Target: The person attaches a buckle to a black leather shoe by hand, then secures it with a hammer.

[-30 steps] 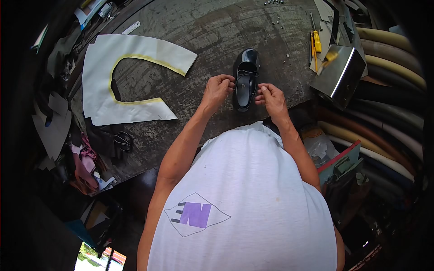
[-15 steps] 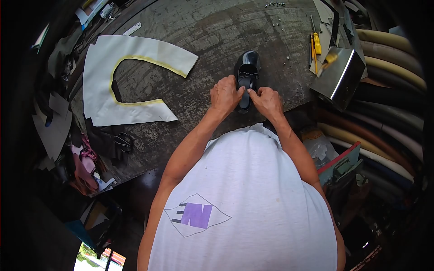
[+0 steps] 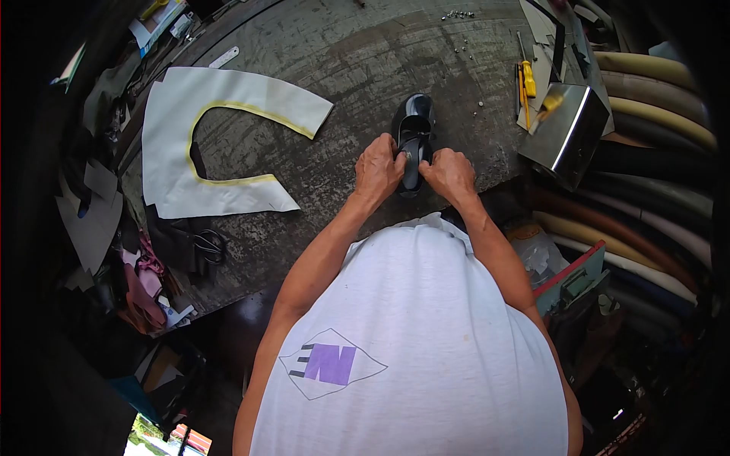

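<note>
A glossy black shoe [image 3: 414,109] rests on the dark worn table, its rounded toe pointing away from me and its heel toward my body. Its open top shows a dark insole. My left hand [image 3: 378,169] is closed on the shoe's left side, thumb at the rim of the opening. On the opposite side my right hand [image 3: 449,172] grips the edge in the same way, its fingertips partly hidden. To the left lies a white C-shaped sheet [image 3: 169,137] with a yellow band along its inner curve.
A shiny metal box [image 3: 566,133] and a yellow-handled screwdriver [image 3: 529,80] are at the right. Small metal pieces [image 3: 459,14] lie scattered at the far side. Rolls of material [image 3: 654,114] are stacked on the right; scissor handles [image 3: 209,245] and scraps [image 3: 148,277] sit at the left.
My thumbs have moved apart from over the insole to the two sides of the shoe's opening. The whole scene sits slightly lower in view.
</note>
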A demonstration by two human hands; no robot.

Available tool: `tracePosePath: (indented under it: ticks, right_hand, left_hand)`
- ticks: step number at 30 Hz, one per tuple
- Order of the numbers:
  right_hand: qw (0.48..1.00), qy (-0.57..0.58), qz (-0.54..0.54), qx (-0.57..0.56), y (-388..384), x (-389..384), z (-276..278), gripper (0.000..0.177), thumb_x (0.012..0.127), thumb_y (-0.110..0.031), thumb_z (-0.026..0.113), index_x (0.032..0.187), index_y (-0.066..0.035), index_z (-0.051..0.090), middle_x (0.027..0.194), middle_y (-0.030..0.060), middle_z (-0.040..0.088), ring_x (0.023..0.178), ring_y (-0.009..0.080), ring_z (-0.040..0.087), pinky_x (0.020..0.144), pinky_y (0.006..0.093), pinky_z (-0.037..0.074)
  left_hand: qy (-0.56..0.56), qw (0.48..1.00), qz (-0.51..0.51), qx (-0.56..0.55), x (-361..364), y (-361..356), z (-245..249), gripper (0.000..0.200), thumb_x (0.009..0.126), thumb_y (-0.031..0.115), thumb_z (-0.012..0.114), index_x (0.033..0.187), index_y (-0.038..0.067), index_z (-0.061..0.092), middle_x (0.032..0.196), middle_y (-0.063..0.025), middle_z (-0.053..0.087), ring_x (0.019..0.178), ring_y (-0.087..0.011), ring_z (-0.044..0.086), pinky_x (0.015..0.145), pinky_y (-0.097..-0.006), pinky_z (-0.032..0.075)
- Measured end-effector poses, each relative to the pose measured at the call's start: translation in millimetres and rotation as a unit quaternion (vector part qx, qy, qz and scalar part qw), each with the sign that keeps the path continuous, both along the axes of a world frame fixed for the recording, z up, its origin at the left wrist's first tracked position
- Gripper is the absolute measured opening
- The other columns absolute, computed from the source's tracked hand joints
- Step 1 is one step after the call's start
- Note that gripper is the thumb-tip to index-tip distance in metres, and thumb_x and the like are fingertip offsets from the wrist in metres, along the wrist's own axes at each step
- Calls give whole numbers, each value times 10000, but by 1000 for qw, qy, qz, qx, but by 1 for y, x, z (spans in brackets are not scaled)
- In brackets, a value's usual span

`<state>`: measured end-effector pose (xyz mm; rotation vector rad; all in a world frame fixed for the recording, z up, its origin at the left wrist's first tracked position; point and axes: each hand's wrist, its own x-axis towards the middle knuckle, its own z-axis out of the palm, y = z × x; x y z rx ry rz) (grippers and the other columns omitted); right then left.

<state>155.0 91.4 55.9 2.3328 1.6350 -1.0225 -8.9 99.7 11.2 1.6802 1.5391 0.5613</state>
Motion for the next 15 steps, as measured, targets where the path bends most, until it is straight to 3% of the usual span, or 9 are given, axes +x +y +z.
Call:
tracePosePath:
  ticks: [8,11,15]
  right_hand:
    - [994,13,-36,107,-19,-7,-11,296,841,-316,675,811,-24,713,775,235,696,808,444,689,735,521,537]
    - [994,8,-15,104,-19,-7,-11,265,853,-296,660,858,-44,739,821,234,715,819,439,703,760,524,552]
    - [988,32,-6,150,-9,-8,-7,257,867,-286,645,822,-43,715,795,227,707,799,441,699,747,528,549]
  left_hand:
    - [97,993,-69,-17,2,2,8,266,861,190,669,992,11,523,900,-228,656,859,-463,663,732,-549,534]
    - [88,993,-71,-42,2,4,1,248,857,166,657,984,5,517,884,-237,657,856,-470,664,728,-551,531]
    - [38,999,-7,5,-2,1,2,216,858,146,654,927,-4,513,818,-244,639,812,-465,647,708,-528,493]
